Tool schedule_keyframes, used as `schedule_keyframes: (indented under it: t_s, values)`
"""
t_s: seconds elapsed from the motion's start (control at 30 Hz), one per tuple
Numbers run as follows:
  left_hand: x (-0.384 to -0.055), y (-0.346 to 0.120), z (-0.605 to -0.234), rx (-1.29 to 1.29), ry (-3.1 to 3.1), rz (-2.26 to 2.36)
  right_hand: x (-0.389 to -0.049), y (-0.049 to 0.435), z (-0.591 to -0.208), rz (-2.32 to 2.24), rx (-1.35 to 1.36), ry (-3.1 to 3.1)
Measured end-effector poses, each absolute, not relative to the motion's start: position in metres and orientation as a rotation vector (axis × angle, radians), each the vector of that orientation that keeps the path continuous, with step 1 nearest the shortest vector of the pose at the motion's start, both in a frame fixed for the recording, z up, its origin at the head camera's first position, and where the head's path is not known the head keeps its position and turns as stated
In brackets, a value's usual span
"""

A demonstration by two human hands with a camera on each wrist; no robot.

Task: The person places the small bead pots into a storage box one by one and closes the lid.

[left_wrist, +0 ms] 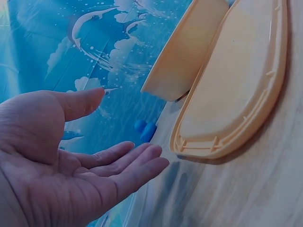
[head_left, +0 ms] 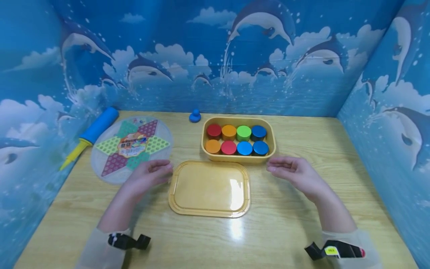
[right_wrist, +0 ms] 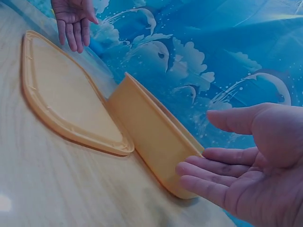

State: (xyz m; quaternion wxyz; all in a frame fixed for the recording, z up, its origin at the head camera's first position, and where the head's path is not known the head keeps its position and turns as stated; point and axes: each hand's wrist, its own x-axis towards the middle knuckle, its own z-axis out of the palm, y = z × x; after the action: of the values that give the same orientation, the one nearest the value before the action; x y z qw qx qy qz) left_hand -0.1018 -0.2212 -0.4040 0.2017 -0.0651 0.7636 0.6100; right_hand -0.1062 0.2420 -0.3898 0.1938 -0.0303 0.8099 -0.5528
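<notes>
A yellow plastic box (head_left: pixel 239 158) holds two rows of round pieces in red, orange, green and blue. In front of it lies its flat yellow lid (head_left: pixel 205 190), rim side up on the table. My left hand (head_left: pixel 147 175) hovers by the lid's left edge, fingers relaxed and holding nothing; in the left wrist view its palm faces the lid. At the box's front right corner is my right hand (head_left: pixel 297 175), thumb and fingers apart, with nothing between them. The right wrist view shows its fingertips (right_wrist: pixel 189 177) overlapping the box's end wall.
A round clear board (head_left: pixel 111 175) with a coloured star pattern lies at the left. Beside it rests a blue and yellow pump-like toy (head_left: pixel 97 129). A small blue knobbed piece (head_left: pixel 195 116) sits at the table's back edge. Dolphin-printed curtains (head_left: pixel 215 86) enclose the wooden table (head_left: pixel 268 231).
</notes>
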Motion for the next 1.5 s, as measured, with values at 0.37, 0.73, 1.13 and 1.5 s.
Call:
schedule_keyframes:
  t_s: [0.37,0.73,1.13,1.5]
  values:
    - [-0.088,-0.227,-0.407,-0.214,2.046,1.733,-0.101,0.227,-0.408,-1.58,-0.087,2.053]
    - [-0.088,-0.225,-0.411,-0.263,1.982,1.739,-0.096,0.206,-0.416,-1.617,0.021,1.894]
    - [-0.086,-0.217,-0.417,-0.225,2.045,1.739,-0.095,0.195,-0.422,-1.602,-0.092,1.865]
    - [-0.083,-0.211,-0.414,-0.206,2.119,1.635,-0.093,0.191,-0.42,-1.605,-0.118,1.864]
